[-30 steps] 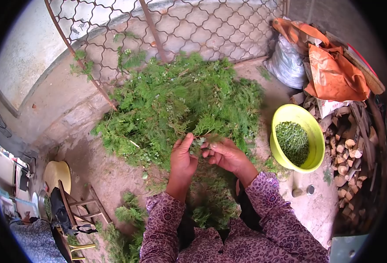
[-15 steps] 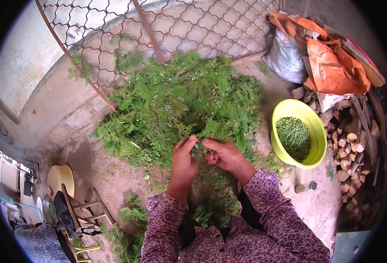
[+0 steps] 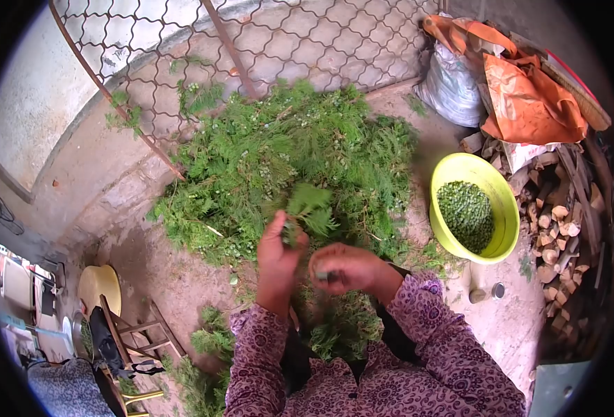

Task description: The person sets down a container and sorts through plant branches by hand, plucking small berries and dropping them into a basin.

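My left hand point(image 3: 278, 254) is closed on a feathery green sprig point(image 3: 312, 208), which points up and right over a large heap of green branches point(image 3: 251, 153). Just to its right, my right hand point(image 3: 345, 269) has its fingers curled round something small and pale green that is blurred. The two hands are apart. To the right of the heap stands a yellow-green basin point(image 3: 506, 201) with many small green berries point(image 3: 465, 214) in it.
Chopped firewood point(image 3: 550, 254), a white sack point(image 3: 453, 87) and an orange bag point(image 3: 529, 104) line the right side. A metal lattice point(image 3: 321, 42) stands behind the heap. At the lower left are a wooden frame point(image 3: 150, 333), a yellow tub point(image 3: 100, 288) and another person's patterned clothing point(image 3: 67, 386).
My hands have moved apart. The right hand has drawn down and curled in, while the left has shifted slightly left with the sprig.
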A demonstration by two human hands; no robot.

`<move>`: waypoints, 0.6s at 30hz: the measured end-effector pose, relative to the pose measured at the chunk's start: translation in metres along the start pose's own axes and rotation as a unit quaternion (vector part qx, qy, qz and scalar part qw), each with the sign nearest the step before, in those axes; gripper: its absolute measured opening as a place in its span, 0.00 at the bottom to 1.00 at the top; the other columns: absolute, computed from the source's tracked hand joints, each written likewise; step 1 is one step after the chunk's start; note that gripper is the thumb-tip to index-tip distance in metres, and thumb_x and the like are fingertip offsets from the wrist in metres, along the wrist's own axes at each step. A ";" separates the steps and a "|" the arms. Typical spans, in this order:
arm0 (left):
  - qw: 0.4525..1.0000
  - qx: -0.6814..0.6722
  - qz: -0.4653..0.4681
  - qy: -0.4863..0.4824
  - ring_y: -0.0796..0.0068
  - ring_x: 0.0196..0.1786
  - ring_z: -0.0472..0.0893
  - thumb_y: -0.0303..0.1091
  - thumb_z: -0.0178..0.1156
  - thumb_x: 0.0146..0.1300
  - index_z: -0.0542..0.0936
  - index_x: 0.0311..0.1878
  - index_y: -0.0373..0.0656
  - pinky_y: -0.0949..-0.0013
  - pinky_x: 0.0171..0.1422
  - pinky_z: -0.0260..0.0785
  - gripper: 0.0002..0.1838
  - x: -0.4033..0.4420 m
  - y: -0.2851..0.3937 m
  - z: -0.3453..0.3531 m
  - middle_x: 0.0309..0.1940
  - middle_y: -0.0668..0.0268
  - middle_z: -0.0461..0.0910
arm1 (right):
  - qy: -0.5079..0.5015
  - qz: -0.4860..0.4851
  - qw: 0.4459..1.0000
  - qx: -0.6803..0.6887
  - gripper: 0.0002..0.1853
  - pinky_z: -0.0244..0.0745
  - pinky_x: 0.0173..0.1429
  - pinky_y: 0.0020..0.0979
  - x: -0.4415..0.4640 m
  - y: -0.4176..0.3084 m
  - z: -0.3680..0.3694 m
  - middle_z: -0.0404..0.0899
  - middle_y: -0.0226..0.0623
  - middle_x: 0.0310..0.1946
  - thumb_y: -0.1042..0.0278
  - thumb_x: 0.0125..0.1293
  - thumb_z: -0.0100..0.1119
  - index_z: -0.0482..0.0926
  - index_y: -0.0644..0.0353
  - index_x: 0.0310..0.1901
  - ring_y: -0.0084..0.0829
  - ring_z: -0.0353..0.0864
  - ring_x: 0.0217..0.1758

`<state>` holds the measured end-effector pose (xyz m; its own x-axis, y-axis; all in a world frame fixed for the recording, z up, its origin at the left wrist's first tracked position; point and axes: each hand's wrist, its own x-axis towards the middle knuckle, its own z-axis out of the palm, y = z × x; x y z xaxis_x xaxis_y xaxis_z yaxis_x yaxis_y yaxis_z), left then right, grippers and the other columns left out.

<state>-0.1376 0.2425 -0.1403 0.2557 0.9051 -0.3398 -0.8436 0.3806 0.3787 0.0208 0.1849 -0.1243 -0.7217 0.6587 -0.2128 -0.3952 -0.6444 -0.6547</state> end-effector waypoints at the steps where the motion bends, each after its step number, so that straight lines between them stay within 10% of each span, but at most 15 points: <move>1: 0.998 0.010 0.022 -0.050 0.75 0.29 0.73 0.36 0.61 0.55 0.72 0.33 0.45 0.70 0.28 0.64 0.09 0.001 0.010 0.002 0.25 0.69 0.74 | -0.070 0.022 0.996 -0.050 0.09 0.62 0.20 0.20 -0.004 -0.002 0.004 0.74 0.35 0.28 0.64 0.58 0.52 0.73 0.62 0.35 0.22 0.72 0.24; 10: 0.986 0.133 0.104 0.005 0.71 0.32 0.76 0.38 0.53 0.61 0.73 0.38 0.40 0.66 0.37 0.70 0.10 -0.005 -0.021 0.011 0.29 0.65 0.76 | 0.063 -0.179 0.981 0.043 0.06 0.59 0.19 0.15 -0.001 -0.031 0.002 0.76 0.40 0.35 0.71 0.60 0.53 0.71 0.59 0.39 0.22 0.73 0.25; 18: 0.975 0.198 0.100 -0.006 0.75 0.37 0.75 0.37 0.52 0.62 0.74 0.40 0.38 0.70 0.39 0.71 0.11 -0.011 -0.032 0.015 0.35 0.65 0.76 | 0.209 -0.207 0.930 -0.221 0.08 0.60 0.18 0.18 0.011 -0.019 -0.007 0.75 0.30 0.22 0.65 0.61 0.54 0.75 0.63 0.34 0.15 0.68 0.17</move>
<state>-0.1063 0.2233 -0.1361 0.1126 0.9697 -0.2170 -0.6286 0.2386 0.7402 0.0248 0.2073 -0.1190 -0.2392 0.9678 -0.0787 -0.2516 -0.1400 -0.9577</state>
